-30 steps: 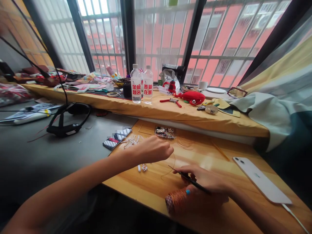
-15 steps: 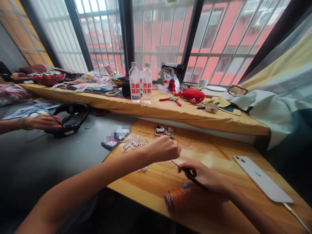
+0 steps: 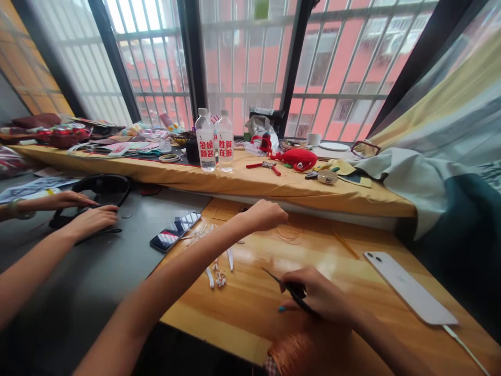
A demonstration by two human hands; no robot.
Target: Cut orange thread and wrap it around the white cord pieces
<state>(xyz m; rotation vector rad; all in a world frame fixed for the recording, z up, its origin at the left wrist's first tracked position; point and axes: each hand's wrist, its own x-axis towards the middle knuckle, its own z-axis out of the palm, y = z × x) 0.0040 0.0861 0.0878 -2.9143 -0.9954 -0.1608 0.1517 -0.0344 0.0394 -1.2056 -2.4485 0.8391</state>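
My left hand (image 3: 269,214) is a closed fist held above the far part of the wooden table (image 3: 219,313). Its fingers face away from me, so what they may pinch is hidden. Lower and to the right, my right hand (image 3: 321,295) has its fingers around dark scissors (image 3: 299,297), whose thin tip points up and left. Below that hand lies a spool of orange thread (image 3: 289,351), partly cut off by the frame. Fine cord (image 3: 287,235) lies in loops beyond my hands. White strips and small knotted white pieces (image 3: 221,279) lie beneath my left forearm.
A white phone (image 3: 410,287) with a cable lies right, a dark phone (image 3: 176,232) left. A co-worker's hands (image 3: 94,222) are near black headphones (image 3: 105,188). The ledge holds two bottles (image 3: 226,141), red-handled pliers (image 3: 264,166) and a red plush item (image 3: 295,158).
My left hand has moved up and away from the scissors, now covering the bead tray. The spool sits closer to me. A second co-worker hand has appeared at the left.
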